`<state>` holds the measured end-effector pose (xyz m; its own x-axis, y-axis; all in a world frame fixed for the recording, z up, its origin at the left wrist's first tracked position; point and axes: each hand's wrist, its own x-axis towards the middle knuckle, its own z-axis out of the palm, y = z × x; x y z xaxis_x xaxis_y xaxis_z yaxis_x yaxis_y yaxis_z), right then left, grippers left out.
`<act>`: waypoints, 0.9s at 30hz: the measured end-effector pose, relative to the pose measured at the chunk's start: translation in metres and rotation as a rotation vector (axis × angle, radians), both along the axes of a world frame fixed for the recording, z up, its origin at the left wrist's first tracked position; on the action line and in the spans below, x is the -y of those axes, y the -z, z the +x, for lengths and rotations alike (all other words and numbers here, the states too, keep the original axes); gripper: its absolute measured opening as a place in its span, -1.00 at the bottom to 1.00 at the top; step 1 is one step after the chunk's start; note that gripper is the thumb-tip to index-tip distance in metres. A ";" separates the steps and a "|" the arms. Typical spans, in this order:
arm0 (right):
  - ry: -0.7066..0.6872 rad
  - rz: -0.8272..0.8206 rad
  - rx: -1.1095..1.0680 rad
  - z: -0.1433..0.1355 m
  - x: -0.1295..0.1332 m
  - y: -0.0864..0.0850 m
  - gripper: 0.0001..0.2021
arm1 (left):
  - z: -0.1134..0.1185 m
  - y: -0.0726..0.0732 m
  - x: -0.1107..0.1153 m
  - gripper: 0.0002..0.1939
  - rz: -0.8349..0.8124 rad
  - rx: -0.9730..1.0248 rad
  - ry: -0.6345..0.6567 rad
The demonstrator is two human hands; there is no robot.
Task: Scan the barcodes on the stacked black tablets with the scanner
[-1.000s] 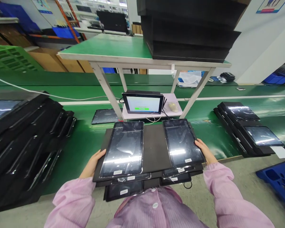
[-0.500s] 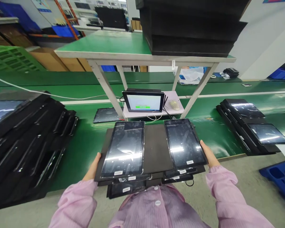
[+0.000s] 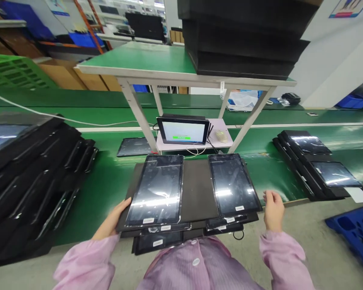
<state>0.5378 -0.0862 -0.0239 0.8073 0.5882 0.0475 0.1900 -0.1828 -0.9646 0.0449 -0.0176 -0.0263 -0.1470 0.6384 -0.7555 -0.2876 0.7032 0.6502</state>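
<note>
A stack of black foam trays (image 3: 196,189), each layer carrying two glossy tablets, sits half on the front edge of the green conveyor bench (image 3: 109,181) and half out over the floor, against the person's waist. On the top tray the left tablet (image 3: 156,190) and the right tablet (image 3: 233,185) lie flat, screens up, each with a small white label at its near end; more labelled tablets peek out from the layers beneath.

The left hand (image 3: 111,220) grips the stack's left edge, thumb on top of the tray and fingers underneath. The right hand (image 3: 273,209) is off the stack, just beside its right edge, fingers loosely curled and holding nothing. By the look of it, the stack is being set down on the bench, its weight shared between the belt and the left hand. With so much of it overhanging, the next move seems to call for a push further onto the belt, or the right hand back under that edge, before the left lets go.

Behind the stack a small monitor (image 3: 182,131) showing a green bar stands under a white-legged shelf table (image 3: 157,66) loaded with black trays. Other tablet stacks (image 3: 314,161) lie to the right, and rows of them to the left.
</note>
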 end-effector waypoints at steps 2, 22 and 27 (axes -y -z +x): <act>-0.067 0.061 0.152 -0.019 0.030 -0.006 -0.70 | -0.002 -0.006 0.001 -0.72 0.058 -0.044 0.084; -0.540 0.258 0.687 -0.086 0.084 0.038 -0.83 | 0.004 -0.053 -0.003 -0.56 0.020 -0.066 0.176; -0.080 -0.021 0.011 -0.005 0.030 0.022 -0.59 | 0.000 0.002 0.011 -0.73 -0.049 -0.003 0.045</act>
